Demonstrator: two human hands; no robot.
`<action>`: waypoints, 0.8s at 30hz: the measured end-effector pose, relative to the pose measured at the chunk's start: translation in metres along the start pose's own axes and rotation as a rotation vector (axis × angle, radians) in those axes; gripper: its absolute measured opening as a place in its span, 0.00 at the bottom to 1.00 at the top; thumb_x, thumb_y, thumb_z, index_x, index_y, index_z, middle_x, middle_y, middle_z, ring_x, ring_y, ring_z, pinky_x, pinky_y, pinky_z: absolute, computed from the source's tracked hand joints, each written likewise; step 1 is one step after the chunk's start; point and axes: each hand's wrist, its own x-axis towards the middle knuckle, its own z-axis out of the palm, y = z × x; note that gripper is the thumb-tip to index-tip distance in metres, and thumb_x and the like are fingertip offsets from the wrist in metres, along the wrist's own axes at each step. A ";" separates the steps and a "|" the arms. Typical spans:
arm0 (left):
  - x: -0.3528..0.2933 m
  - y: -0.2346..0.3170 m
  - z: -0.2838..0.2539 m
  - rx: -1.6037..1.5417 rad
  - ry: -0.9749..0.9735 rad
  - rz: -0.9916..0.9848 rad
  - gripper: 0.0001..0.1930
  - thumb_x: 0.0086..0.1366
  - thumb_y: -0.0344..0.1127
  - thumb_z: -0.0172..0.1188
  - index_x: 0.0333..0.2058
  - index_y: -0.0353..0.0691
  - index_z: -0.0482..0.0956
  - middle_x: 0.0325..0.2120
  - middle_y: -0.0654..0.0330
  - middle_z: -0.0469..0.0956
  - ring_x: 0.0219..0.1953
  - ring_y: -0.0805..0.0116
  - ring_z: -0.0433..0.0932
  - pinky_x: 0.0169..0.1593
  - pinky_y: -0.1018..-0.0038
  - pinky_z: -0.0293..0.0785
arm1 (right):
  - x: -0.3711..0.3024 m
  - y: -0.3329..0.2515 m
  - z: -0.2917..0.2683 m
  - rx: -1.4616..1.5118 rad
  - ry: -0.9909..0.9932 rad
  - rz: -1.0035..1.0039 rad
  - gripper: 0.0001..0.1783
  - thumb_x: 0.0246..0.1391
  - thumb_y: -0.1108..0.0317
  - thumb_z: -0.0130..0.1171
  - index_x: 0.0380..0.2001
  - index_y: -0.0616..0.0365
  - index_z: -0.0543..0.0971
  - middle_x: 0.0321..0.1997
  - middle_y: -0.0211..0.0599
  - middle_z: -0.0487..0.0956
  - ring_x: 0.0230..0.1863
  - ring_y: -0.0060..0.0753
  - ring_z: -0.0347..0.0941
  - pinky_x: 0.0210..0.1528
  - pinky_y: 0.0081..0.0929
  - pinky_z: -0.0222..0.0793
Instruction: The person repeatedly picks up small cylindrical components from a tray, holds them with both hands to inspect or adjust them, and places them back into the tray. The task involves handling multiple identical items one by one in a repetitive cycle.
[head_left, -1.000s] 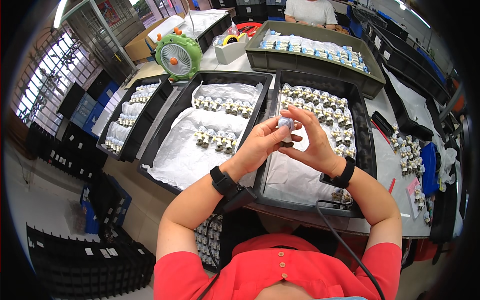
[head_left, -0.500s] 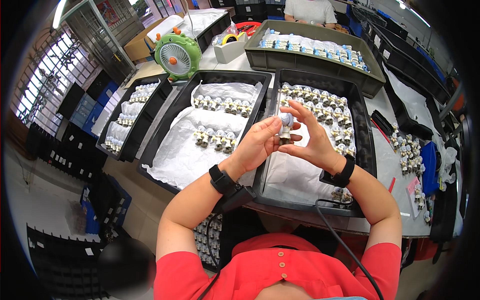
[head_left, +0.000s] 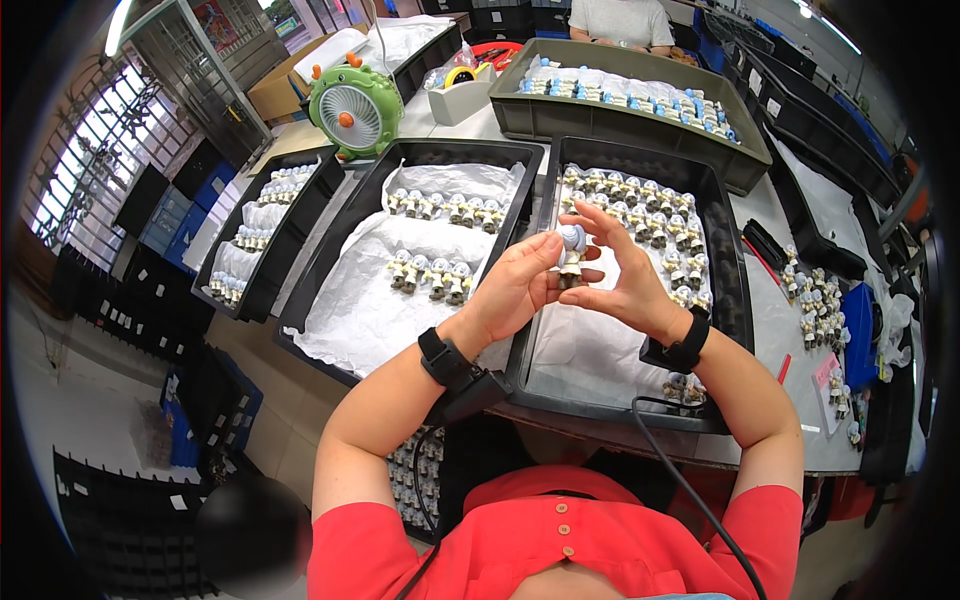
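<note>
Figurine [head_left: 572, 250] has turned since a second ago, showing more body below its blue-grey head; left thumb has shifted off its front. Step looks like turning one piece in the air; next move probably calls for a light, steady pinch. Barred window [head_left: 105, 150] upper left, person [head_left: 620, 22] at top. Bench [head_left: 768, 330] runs centre to right, bearing olive tray [head_left: 620, 133], paper-lined black trays [head_left: 738, 300] with rows of similar figurines [head_left: 430, 278], green fan [head_left: 352, 112] upper left-centre. Left hand [head_left: 512, 282] pinches the figurine, mid-frame above a tray; right hand [head_left: 638, 292] curves beside it, thumb and index apart, contact unclear.
</note>
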 end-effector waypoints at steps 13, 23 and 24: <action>0.001 -0.002 -0.003 -0.033 0.000 -0.005 0.23 0.71 0.45 0.39 0.57 0.35 0.59 0.52 0.53 0.67 0.49 0.58 0.73 0.46 0.67 0.76 | 0.000 0.002 -0.001 -0.104 0.001 -0.057 0.50 0.34 0.61 0.74 0.61 0.52 0.59 0.57 0.37 0.69 0.54 0.38 0.66 0.57 0.32 0.62; 0.001 -0.001 -0.004 -0.008 0.008 0.006 0.23 0.71 0.45 0.38 0.57 0.35 0.58 0.52 0.52 0.67 0.50 0.57 0.73 0.48 0.66 0.75 | 0.001 0.003 0.001 -0.091 0.003 -0.082 0.45 0.35 0.68 0.72 0.59 0.50 0.63 0.54 0.35 0.70 0.45 0.34 0.68 0.50 0.28 0.67; 0.001 -0.001 -0.004 -0.011 0.005 0.007 0.23 0.71 0.45 0.38 0.57 0.35 0.58 0.52 0.52 0.67 0.50 0.57 0.73 0.48 0.66 0.75 | 0.001 0.003 0.001 -0.095 0.002 -0.072 0.45 0.35 0.68 0.72 0.59 0.50 0.63 0.54 0.35 0.70 0.45 0.34 0.68 0.50 0.29 0.67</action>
